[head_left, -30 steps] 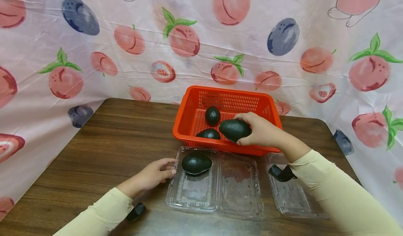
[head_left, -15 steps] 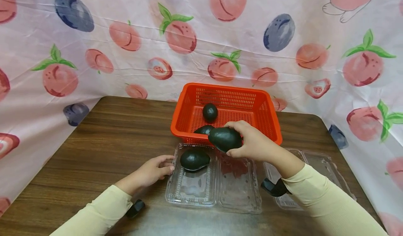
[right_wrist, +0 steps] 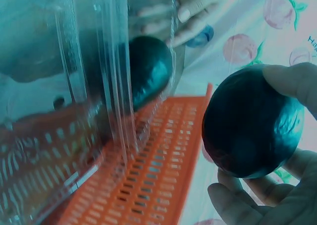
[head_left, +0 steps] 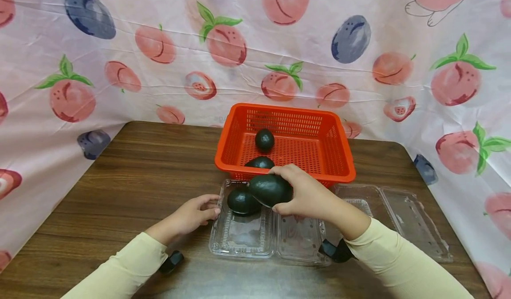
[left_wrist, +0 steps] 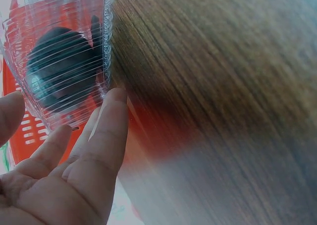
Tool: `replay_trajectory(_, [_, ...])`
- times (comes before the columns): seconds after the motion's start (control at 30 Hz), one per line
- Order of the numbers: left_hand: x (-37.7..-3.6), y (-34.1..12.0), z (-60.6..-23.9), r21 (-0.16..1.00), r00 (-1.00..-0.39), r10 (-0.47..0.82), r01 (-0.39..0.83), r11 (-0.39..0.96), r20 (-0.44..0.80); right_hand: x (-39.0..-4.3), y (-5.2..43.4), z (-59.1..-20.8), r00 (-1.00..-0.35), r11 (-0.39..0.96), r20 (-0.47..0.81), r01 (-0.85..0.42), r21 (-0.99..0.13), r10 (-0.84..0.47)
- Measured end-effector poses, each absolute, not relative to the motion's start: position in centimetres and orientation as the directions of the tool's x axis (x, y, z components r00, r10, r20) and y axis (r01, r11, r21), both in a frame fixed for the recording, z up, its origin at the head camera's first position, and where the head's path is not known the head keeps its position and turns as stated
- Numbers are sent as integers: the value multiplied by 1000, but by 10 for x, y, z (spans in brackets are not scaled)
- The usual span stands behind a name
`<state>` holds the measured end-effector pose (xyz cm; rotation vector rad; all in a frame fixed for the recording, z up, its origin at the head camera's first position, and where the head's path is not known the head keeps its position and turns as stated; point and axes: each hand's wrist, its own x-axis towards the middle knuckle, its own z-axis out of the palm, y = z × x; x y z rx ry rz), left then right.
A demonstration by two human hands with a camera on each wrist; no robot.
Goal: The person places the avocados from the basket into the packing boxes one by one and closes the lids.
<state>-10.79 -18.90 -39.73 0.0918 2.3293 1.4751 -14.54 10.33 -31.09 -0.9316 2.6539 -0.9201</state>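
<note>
A dark avocado [head_left: 270,190] is gripped by the right hand [head_left: 307,195] above the clear clamshell tray [head_left: 243,237]; its edge is touched by the relaxed left hand [head_left: 191,214].

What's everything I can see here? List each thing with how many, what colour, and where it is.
avocados: four, dark green; two in the basket, one in the left clamshell box, one held above that box
basket: one, orange, at the back middle of the table
left clamshell box: one, clear plastic, open, in front of the basket
right clamshell box: one, clear plastic, open, at the right of the table
table: one, dark brown wood
cloth: one, pink with printed fruit, behind and beside the table
sleeves: two, cream, on both arms
left hand: fingers straight, touching the left clamshell box's edge
right hand: gripping the held avocado
</note>
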Motion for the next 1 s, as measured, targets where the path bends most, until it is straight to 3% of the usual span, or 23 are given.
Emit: replay_trajectory(1.0, [-107,-188,-396,880,-928,257,-130,456,-270,-125,70,-352,-726,623,-10,-583,-521,-687])
